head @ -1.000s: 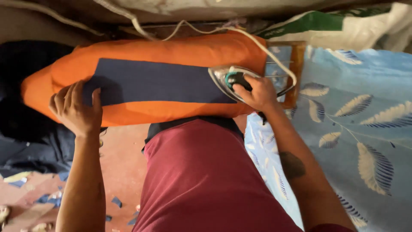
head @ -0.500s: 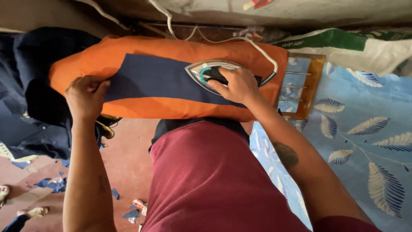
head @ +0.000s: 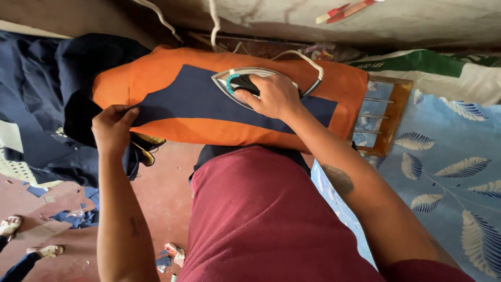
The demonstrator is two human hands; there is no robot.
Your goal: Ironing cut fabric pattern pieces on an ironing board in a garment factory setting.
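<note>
A navy blue strip of fabric (head: 198, 96) lies along an orange padded ironing board (head: 156, 73). My right hand (head: 274, 96) grips the black handle of a silver electric iron (head: 235, 79), which rests on the navy strip near the board's middle. At the board's left end my left hand (head: 110, 128) pinches the end of the navy fabric and holds it taut. The iron's white cord (head: 308, 62) loops off the back toward the wall.
A heap of dark navy cloth (head: 42, 104) hangs left of the board. A wooden rack (head: 394, 112) sits at the board's right end, beside a blue leaf-patterned sheet (head: 449, 172). Fabric scraps (head: 78, 216) and sandalled feet (head: 10, 227) are on the red floor.
The iron has slid leftward along the navy strip, from the board's right end to near its middle. My left hand stays holding the fabric's left end.
</note>
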